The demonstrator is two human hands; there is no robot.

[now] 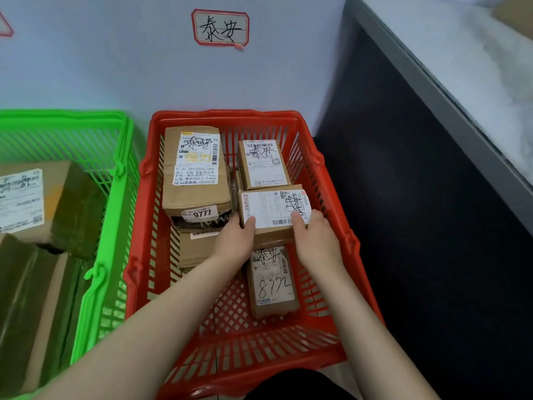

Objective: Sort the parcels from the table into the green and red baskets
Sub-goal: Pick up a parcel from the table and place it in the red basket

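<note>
The held parcel (274, 210) is a small brown carton with a white shipping label across its top. It is inside the red basket (340, 235), toward the right side and about midway between near and far. The left hand (235, 241) grips its near-left corner and the right hand (314, 241) its near-right corner. Each thumb presses down on the label, and the other fingers curl under the near edge, mostly hidden. I cannot tell whether the carton already rests on what lies below or hangs just above it.

It looks light and stiff, with square edges that give a sure grip. The glossy label may be a little slick, so the cardboard sides are the better place to hold. Nothing suggests fragile contents, though that is only a guess.

Just beyond it lies another small parcel (262, 164), and partly beneath its near edge is the parcel marked 8772 (272, 281). To the left a tall parcel (196, 168) lies over at least 1 more carton.

The green basket (115, 183) stands touching the red one on the left and holds larger parcels (34, 197). A handwritten wall label (220, 27) hangs above the red basket. The table (476, 67) runs along the right.
</note>
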